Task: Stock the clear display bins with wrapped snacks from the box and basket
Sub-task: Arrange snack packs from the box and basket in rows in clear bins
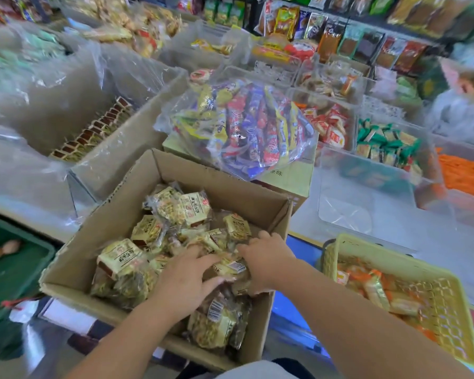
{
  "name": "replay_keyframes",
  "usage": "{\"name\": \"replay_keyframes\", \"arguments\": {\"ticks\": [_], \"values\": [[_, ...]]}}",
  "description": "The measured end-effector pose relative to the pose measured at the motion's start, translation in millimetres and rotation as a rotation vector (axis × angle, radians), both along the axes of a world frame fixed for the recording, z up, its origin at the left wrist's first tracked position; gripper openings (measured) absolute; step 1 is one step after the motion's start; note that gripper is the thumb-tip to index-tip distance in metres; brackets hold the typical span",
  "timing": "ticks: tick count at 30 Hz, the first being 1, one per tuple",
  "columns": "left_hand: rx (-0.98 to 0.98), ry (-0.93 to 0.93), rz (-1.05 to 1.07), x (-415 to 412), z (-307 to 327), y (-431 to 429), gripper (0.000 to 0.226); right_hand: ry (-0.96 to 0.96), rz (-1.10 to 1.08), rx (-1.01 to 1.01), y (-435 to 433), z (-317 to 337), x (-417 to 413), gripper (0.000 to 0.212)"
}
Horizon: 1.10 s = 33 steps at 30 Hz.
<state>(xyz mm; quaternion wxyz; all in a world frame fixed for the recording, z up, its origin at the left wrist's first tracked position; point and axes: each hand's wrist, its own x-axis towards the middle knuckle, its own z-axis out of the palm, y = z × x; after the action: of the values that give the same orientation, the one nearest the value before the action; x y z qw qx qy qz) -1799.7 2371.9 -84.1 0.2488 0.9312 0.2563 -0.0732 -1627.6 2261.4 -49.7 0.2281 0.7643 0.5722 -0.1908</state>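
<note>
Head view: our left hand [186,280] and right hand [264,259] curl around a clump of wrapped snacks [230,266] in the box [203,179], lower centre; the empty clear bin [367,187] lies up-right, nearer our right hand.

The cardboard box [137,214] is open on top, so a hand can go straight in. Behind it a big bag of snack bars [244,124] (up on a yellow carton [290,173]) blocks the way back. The clear bin [329,187] on the right has room inside.
</note>
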Motion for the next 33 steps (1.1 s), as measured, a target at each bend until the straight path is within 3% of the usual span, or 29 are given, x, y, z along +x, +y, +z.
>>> {"name": "replay_keyframes", "arguments": {"ticks": [4, 6, 9, 11, 12, 14, 15, 16, 18, 20, 23, 24, 27, 29, 32, 33], "values": [[-0.224, -0.241, 0.235, -5, 20, -3, 0.046, 0.053, -0.086, 0.234, -21, 31, 18, 0.080], [-0.390, -0.354, 0.422, -7, 36, -10, 0.049, 0.206, -0.243, 0.336, -36, 51, 33, 0.090], [-0.756, -0.593, 0.724, 3, 56, -29, 0.034, 0.703, -0.648, 0.579, -70, 68, 53, 0.077], [-0.988, -0.686, 0.837, 16, 65, -42, 0.024, 1.167, -0.850, 0.719, -91, 64, 66, 0.059], [-1.060, -0.696, 0.859, 25, 65, -49, 0.031, 1.393, -0.917, 0.745, -101, 59, 71, 0.054], [-1.115, -0.691, 0.897, 45, 70, -68, 0.030, 1.707, -0.997, 0.721, -116, 49, 77, 0.054], [-1.116, -0.690, 0.916, 53, 70, -78, 0.020, 1.789, -1.012, 0.691, -122, 45, 79, 0.057], [-1.102, -0.686, 0.917, 63, 67, -87, 0.025, 1.845, -1.026, 0.656, -128, 40, 81, 0.059], [-1.074, -0.659, 0.955, 84, 65, -105, 0.044, 1.904, -1.071, 0.600, -140, 34, 91, 0.060], [-1.023, -0.632, 0.966, 102, 64, -125, 0.038, 1.877, -1.064, 0.581, -151, 32, 104, 0.057], [-0.918, -0.583, 0.887, 127, 70, -155, 0.032, 1.645, -0.981, 0.584, -170, 36, 118, 0.053], [-0.874, -0.561, 0.850, 136, 71, -165, 0.038, 1.565, -0.946, 0.569, -176, 39, 120, 0.056], [-0.850, -0.521, 0.789, 160, 74, -195, 0.025, 1.377, -0.888, 0.537, -190, 41, 122, 0.075], [-0.894, -0.523, 0.771, 173, 72, -207, 0.041, 1.279, -0.880, 0.612, -199, 40, 127, 0.067], [-0.961, -0.563, 0.806, 188, 68, -212, 0.020, 1.289, -0.934, 0.708, -211, 40, 146, 0.047], [-1.000, -0.571, 0.841, 192, 66, -210, 0.025, 1.330, -0.972, 0.720, -215, 38, 154, 0.041]]}}
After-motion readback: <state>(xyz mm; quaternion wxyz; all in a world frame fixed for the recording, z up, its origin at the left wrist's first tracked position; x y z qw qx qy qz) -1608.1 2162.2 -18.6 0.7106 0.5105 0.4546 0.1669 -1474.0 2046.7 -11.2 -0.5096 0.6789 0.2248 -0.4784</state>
